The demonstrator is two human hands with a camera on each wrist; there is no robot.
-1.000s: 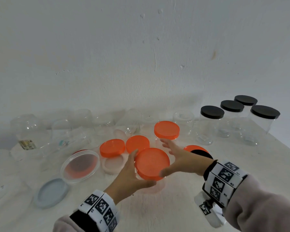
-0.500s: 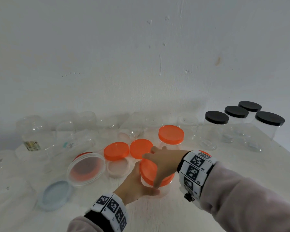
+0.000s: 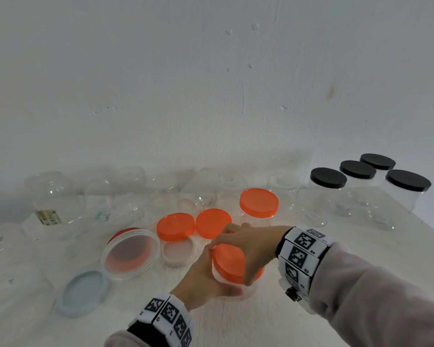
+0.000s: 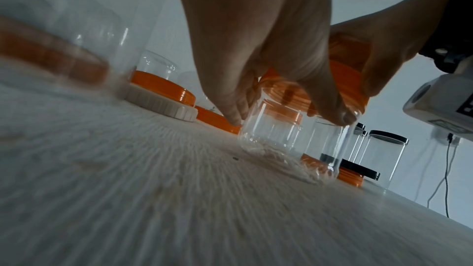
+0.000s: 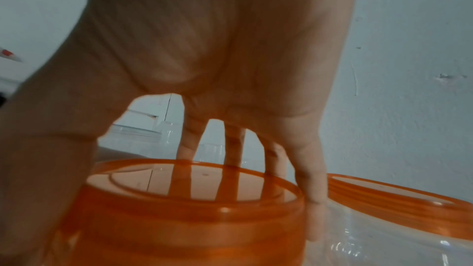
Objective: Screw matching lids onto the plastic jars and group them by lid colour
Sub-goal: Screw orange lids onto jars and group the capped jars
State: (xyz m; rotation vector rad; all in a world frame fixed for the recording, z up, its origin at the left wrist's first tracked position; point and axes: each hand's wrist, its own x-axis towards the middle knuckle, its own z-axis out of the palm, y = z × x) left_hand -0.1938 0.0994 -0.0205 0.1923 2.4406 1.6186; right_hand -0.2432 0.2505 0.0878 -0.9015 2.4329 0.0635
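My left hand [image 3: 206, 279] wraps the clear jar [image 4: 281, 141] from the near side, thumb and fingers curled round its wall; the jar stands upright on the table [image 3: 273, 321]. My right hand [image 3: 251, 249] arches over the top, wrist turned in from the right, fingers spread and hooked down over the rim of the orange lid [image 3: 229, 262], thumb on the near edge. The lid sits on the jar mouth; whether it is fully seated I cannot tell, as the right wrist view is blurred.

Just beyond my fingers lie two loose orange lids [image 3: 176, 226] and a capped orange jar [image 3: 258, 204]. To the left, close by, lies a wide tub [image 3: 130, 254] and a grey lid [image 3: 83, 293]. Four black-lidded jars [image 3: 328, 179] stand well apart at the far right. Bare table lies near me and to the right.
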